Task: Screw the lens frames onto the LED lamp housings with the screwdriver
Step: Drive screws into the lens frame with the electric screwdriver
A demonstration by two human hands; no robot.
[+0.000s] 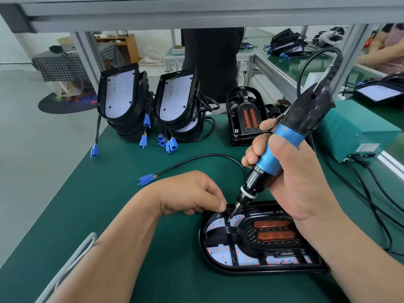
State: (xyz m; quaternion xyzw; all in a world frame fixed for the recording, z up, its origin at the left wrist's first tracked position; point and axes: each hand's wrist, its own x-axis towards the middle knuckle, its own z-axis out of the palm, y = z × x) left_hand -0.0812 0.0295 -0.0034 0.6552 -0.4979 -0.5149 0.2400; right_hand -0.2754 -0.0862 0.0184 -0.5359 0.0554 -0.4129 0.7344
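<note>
A: Plain dark green across the worktop.
B: Blue barrel on the screwdriver, black above and below.
A: Black for the lamp housing at the near edge; white board, dotted red.
B: Black lens frame, diamond-textured round two orange-brown bars.
A: Blue connector; teal power box by the right edge.

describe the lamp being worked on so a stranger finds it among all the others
Start at the green bench mat and come to its near edge. The lamp housing there lies flat, lens frame on top, with the blue screwdriver pointing down at it. On this mat the other housings stand upright along the far edge; only this one lies flat.
</note>
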